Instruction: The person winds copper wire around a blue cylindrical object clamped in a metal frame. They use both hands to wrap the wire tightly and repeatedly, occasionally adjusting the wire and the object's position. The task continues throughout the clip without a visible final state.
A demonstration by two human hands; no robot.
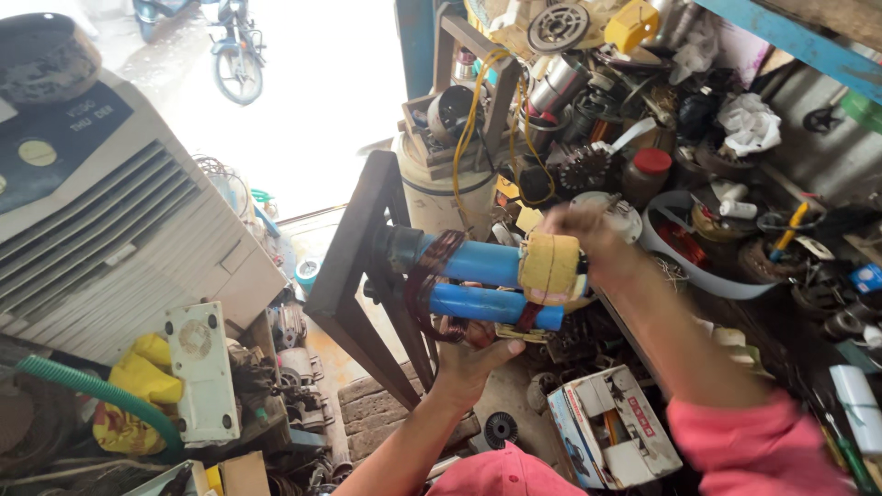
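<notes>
Cluttered workshop shelves crowded behind the right hand (579, 225), which, blurred, gripped the yellow roll (551, 268). Below it, the left hand (473, 354) cupped copper wire coil (432, 285) around the blue tubes (482, 283). Loose tension there could likely have let windings slip.

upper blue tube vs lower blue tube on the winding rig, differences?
The upper tube has its right end hidden by the yellow block; the lower tube has an open end showing past it. The left hand sits under the lower tube, clear of the upper. Both are blue, parallel, looped by copper coil.

Cluttered workbench (831, 147) with red-lidded jar (646, 174), white rags (749, 122), grey belt (707, 276).
</notes>
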